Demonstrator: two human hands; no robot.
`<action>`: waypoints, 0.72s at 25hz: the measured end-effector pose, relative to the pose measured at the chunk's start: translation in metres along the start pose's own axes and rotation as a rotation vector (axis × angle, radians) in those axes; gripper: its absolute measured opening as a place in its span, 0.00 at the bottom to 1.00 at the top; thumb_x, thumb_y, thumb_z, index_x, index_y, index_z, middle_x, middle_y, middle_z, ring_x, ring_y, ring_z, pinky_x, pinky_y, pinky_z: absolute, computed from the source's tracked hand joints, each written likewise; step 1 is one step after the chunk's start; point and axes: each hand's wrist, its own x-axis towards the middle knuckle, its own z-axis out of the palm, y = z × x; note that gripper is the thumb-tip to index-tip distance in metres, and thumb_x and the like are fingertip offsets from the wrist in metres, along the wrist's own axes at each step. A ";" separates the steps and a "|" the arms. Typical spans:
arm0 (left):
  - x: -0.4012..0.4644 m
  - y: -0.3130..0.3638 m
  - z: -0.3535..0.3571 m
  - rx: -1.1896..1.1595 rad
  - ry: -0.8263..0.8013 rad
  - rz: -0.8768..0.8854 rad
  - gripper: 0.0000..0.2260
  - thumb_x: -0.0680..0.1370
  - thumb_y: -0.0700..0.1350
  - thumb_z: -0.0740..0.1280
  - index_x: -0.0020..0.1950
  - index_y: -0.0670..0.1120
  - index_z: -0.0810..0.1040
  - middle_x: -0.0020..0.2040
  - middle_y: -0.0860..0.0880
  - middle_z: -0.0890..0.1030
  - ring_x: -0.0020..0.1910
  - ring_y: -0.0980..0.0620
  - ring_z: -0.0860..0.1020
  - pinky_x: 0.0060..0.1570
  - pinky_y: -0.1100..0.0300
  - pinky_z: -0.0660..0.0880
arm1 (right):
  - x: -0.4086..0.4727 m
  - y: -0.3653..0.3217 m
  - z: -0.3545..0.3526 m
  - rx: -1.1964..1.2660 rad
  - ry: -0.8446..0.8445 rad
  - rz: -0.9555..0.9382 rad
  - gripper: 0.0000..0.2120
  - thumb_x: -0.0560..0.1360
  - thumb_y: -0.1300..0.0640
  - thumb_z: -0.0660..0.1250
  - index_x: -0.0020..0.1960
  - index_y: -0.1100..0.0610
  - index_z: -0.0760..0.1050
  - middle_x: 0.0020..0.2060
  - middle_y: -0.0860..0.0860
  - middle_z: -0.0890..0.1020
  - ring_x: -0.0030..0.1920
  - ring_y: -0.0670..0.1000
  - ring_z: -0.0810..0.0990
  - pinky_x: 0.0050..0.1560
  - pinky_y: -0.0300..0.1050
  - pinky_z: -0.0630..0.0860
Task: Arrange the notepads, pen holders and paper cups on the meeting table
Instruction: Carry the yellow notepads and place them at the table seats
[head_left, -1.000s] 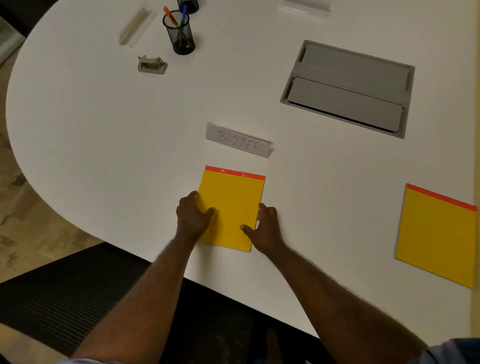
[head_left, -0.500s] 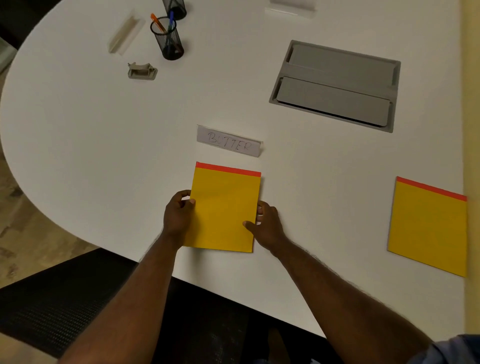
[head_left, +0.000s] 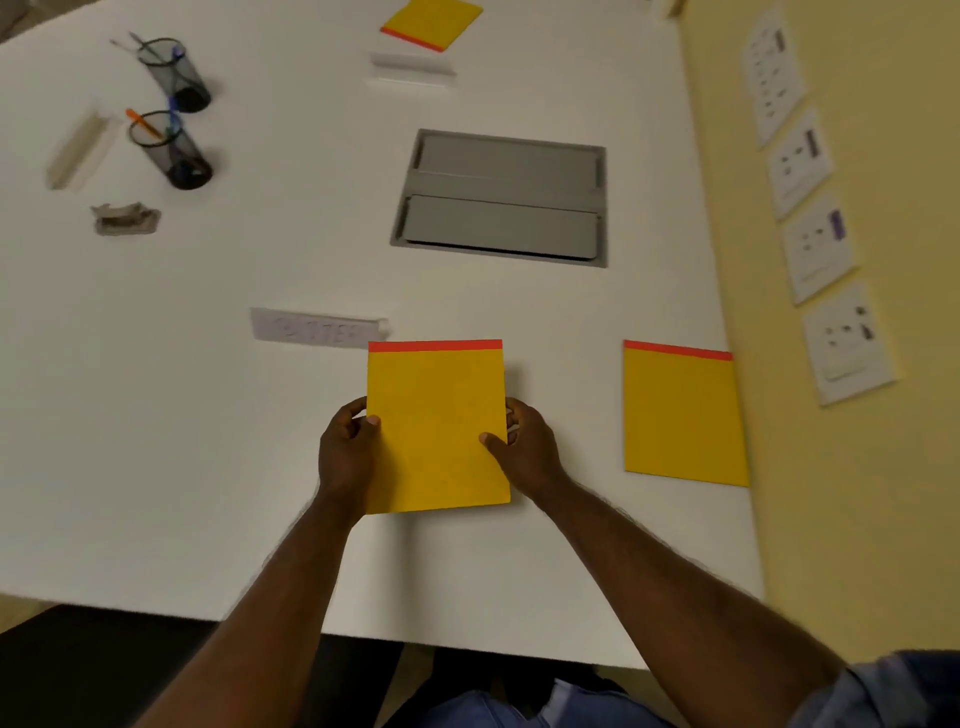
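A yellow notepad (head_left: 436, 415) with a red top strip is held between both hands near the front of the white meeting table (head_left: 156, 415). My left hand (head_left: 347, 452) grips its left edge, thumb on top. My right hand (head_left: 524, 449) grips its right edge, thumb on the cover. A second yellow notepad (head_left: 683, 415) lies flat to the right, by the table's right edge. A third notepad (head_left: 431, 22) lies at the far side. Two black mesh pen holders (head_left: 174, 150) (head_left: 176, 73) with pens stand at the far left. No paper cups are in view.
A name card (head_left: 317, 327) lies just beyond the held notepad's left corner. A grey cable hatch (head_left: 504, 197) is set in the table's middle. Another name card (head_left: 413, 65) and a beige strip (head_left: 80, 150) lie farther off. A yellow wall (head_left: 831, 519) with socket plates bounds the right.
The notepad has shifted right of the name card and turned square to the table's edge. Both hands moved from resting on its lower corners to gripping its side edges. The camera view has swung right.
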 end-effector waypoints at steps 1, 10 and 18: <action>-0.002 0.004 0.018 0.002 -0.037 0.011 0.14 0.82 0.42 0.62 0.68 0.48 0.74 0.55 0.49 0.80 0.46 0.54 0.79 0.42 0.59 0.73 | 0.001 0.007 -0.016 0.002 0.029 0.017 0.21 0.73 0.60 0.73 0.65 0.58 0.73 0.56 0.57 0.80 0.54 0.56 0.80 0.57 0.54 0.77; -0.012 0.029 0.165 0.173 -0.363 0.099 0.18 0.83 0.39 0.60 0.71 0.52 0.72 0.57 0.44 0.79 0.53 0.43 0.77 0.53 0.45 0.76 | 0.012 0.072 -0.138 -0.088 0.368 0.205 0.27 0.74 0.58 0.73 0.70 0.61 0.70 0.56 0.61 0.74 0.54 0.59 0.76 0.53 0.47 0.73; -0.020 0.025 0.260 0.331 -0.414 0.101 0.20 0.75 0.35 0.71 0.67 0.41 0.76 0.53 0.44 0.82 0.52 0.42 0.81 0.58 0.46 0.77 | 0.022 0.114 -0.197 -0.148 0.471 0.401 0.35 0.72 0.57 0.74 0.74 0.59 0.62 0.67 0.60 0.70 0.67 0.62 0.71 0.63 0.58 0.72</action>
